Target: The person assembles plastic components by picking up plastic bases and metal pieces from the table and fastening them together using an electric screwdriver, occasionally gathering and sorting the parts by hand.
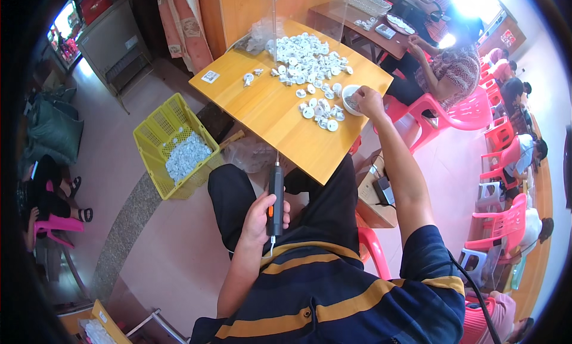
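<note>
My left hand (260, 218) is wrapped round a black electric screwdriver (276, 195) with an orange switch. Its bit points away from me, close to the near edge of the wooden table (256, 111). At the table's right edge, my right hand (369, 102) reaches into a small white bowl (350, 98) of tiny grey pieces, too small to make out. Those fingers are pinched together, and whatever is between them is hidden. Left of the bowl lie several loose round white plastic parts (320, 111). A larger heap of the same white parts (307, 55) spreads over the far side.
A yellow plastic crate (156, 129) with many white parts stands on the floor left of the table. A clear upright panel (310, 16) rises at the table's far end. At right, a person (447, 76) sits on a pink chair (468, 111). Several people sit farther right.
</note>
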Tool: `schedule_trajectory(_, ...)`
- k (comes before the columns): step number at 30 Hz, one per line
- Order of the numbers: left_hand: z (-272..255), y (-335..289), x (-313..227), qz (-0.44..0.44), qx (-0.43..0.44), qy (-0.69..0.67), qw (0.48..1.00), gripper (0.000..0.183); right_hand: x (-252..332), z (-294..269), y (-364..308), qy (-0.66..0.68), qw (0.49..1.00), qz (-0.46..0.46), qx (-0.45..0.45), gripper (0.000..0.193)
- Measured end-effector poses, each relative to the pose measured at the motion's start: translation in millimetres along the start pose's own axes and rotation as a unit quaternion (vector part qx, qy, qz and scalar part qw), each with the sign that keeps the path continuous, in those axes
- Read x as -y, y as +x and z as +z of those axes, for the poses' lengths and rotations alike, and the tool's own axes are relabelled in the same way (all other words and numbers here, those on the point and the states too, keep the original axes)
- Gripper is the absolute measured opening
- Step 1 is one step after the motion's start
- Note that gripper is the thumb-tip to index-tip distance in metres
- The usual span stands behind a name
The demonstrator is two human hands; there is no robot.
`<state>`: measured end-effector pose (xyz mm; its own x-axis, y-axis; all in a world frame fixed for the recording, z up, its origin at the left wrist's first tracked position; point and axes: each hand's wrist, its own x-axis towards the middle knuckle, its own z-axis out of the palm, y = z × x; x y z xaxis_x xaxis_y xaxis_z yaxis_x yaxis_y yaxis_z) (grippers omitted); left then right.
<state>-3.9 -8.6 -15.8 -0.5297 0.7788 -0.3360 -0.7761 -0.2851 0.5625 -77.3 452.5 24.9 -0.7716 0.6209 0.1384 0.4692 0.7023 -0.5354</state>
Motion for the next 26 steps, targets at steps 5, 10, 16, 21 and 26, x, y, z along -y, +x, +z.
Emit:
schedule_trajectory(5,1,0,0,-0.001,0.003,-0.003,1.000,0.040,17,-11,-8,0.032,0.997,-0.021,-0.064,0.017)
schedule_trajectory(10,3,0,0,-0.007,0.008,-0.002,1.000,0.039,36,-9,-39,0.377,0.925,0.031,-0.015,0.011)
schedule_trajectory(16,7,-3,1,-0.008,0.018,0.010,1.000,0.026,61,35,-120,0.543,0.836,0.038,0.068,0.012)
schedule_trajectory(21,14,-6,1,-0.012,0.019,0.034,0.999,0.025,73,75,-176,0.636,0.752,0.080,0.156,0.011)
schedule_trajectory(26,14,-6,1,-0.033,0.048,0.089,0.994,0.032,74,86,-187,0.656,0.726,0.113,0.175,0.017)
